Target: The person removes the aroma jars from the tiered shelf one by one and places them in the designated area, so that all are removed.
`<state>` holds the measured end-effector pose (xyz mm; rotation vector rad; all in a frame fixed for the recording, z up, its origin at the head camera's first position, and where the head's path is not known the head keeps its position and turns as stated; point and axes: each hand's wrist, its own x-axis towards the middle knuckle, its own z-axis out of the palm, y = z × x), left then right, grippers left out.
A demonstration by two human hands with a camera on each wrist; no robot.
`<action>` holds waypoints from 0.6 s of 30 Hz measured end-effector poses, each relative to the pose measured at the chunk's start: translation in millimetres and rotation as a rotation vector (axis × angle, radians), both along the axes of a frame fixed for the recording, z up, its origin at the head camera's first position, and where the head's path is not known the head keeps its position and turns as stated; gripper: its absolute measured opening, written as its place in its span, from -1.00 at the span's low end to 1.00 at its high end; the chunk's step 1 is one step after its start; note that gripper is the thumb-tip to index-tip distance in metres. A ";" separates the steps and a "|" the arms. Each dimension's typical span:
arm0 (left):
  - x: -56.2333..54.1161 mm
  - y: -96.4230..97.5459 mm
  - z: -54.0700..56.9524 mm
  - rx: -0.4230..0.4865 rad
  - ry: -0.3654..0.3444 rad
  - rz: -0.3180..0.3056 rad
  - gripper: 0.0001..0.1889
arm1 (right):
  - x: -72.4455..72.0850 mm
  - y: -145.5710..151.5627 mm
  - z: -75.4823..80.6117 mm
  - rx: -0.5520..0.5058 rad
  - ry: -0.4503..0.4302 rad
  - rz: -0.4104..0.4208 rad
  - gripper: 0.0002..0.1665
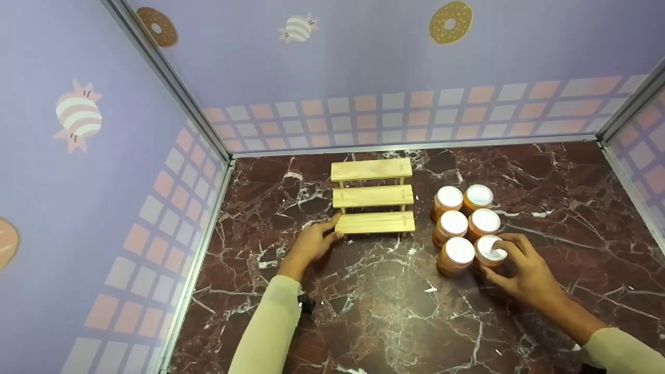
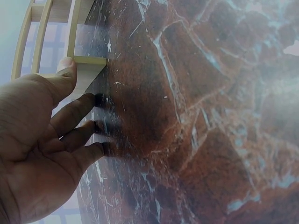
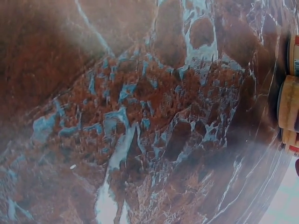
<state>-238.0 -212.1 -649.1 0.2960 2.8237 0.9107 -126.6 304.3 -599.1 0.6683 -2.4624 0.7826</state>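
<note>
A pale wooden three-step stand (image 1: 374,222) is on the marble-patterned table. My left hand (image 1: 313,243) grips the left end of its lowest step; in the left wrist view, the thumb (image 2: 67,74) lies against the step's edge and the other fingertips are low by the tabletop. To the right of the stand, several orange jars (image 1: 451,224) with white lids are grouped in two columns. My right hand (image 1: 532,272) holds the front right jar (image 1: 488,248), with a finger over its lid and the thumb at its near side. In the right wrist view, jars (image 3: 289,102) show only at the right edge.
The dark red table (image 1: 384,311) has white veins and glossy reflections. A purple back wall (image 1: 363,62) and a left wall (image 1: 130,208), both printed with sweets and checks, enclose it. Another panel (image 1: 641,135) bounds the right side.
</note>
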 end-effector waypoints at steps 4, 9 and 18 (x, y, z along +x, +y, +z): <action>1.9 0.1 0.6 0.007 -0.011 0.008 -0.32 | 1.0 0.3 -1.6 0.001 -0.001 0.001 -0.16; -4.1 -5.4 -13.5 -0.028 0.004 -0.003 -0.31 | 1.4 -0.7 -2.4 0.003 0.003 -0.003 -0.16; -9.2 -9.3 -8.2 -0.060 0.009 -0.044 -0.28 | 3.4 -2.1 -3.4 0.016 -0.010 -0.020 -0.20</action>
